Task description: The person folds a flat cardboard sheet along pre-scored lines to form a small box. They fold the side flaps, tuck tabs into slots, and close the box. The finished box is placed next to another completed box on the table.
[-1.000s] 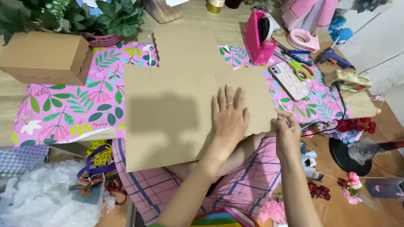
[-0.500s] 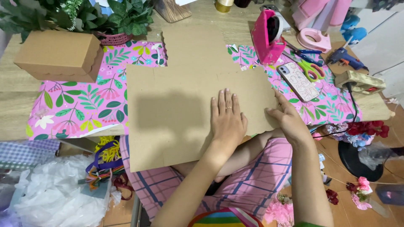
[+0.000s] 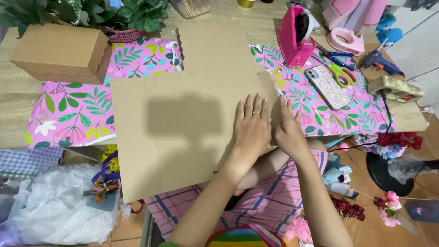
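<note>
Two hands: both are flat on one big cardboard sheet (image 3: pixel 183 132), which lies across the pink leaf-print paper (image 3: pixel 68 114) on the table (image 3: pixel 13 91) and hangs over the near edge onto the person's lap.
Change: a second ago the right hand was off the sheet's right corner, down by the edge; now it has come up and lies along the right margin, close beside the left.
Reading of it: to my eye the right-hand flap is being pressed or creased, with the left palm pinning the panel.
Far left, container: closed brown cardboard box (image 3: pixel 61 52) with a scalloped lid edge, well apart from the hands; contents hidden.
Lower left: crumpled clear plastic (image 3: pixel 59 215) below the table edge, ribbons (image 3: pixel 107 178) beside it.
Top left, container: woven pink pot (image 3: pixel 122 34) holding green foliage.
Centre: the sheet's upper tab (image 3: pixel 212 48) runs up between the two stretches of pink paper.
Left hand (image 3: pixel 251 126): open, fingers spread a little, palm down on the sheet, gripping nothing.
Right hand (image 3: pixel 287 132): open too, fingers straight, edge and palm on the cardboard's right border, holding nothing.
Right of the hands: pink tape dispenser (image 3: pixel 295 34) standing upright, a phone (image 3: pixel 326 87) lying on the paper, green-handled scissors (image 3: pixel 338 73) just beside it.
Far right: blue glue gun (image 3: pixel 379 61) and a power strip (image 3: pixel 395 88), well clear of the work.
Floor, right: red and pink artificial flowers (image 3: pixel 393 139).
</note>
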